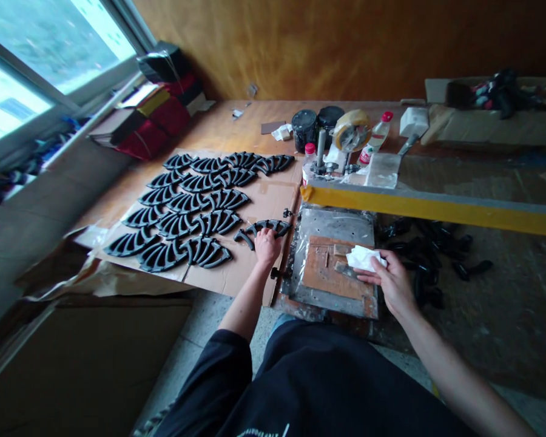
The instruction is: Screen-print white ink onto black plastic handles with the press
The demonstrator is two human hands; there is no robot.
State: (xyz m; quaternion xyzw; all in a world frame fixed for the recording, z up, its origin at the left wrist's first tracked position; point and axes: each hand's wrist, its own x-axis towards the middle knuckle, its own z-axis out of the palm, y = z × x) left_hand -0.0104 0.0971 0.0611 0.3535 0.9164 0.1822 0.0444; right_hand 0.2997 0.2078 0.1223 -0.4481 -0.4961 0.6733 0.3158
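Note:
My left hand [267, 245] is at a short row of black curved pieces [251, 229] on the cardboard sheet [268, 197]. Its fingers are curled down onto one of them, and the fingertips are partly hidden. Several longer rows of the same glossy black pieces [209, 226] lie overlapped to the left. In my right hand [394, 280] is a crumpled white tissue [363, 258], pinched between thumb and fingers. That hand hovers over a brown board [318, 276] on a grey metal plate [361, 227].
Loose black pieces [430, 243] lie in a heap on the right. A yellow-edged bar [437, 209] crosses behind the plate, near a tape roll [352, 130], a red-capped bottle [377, 139] and black tubs [304, 130]. An open cardboard box [482, 127] stands back right.

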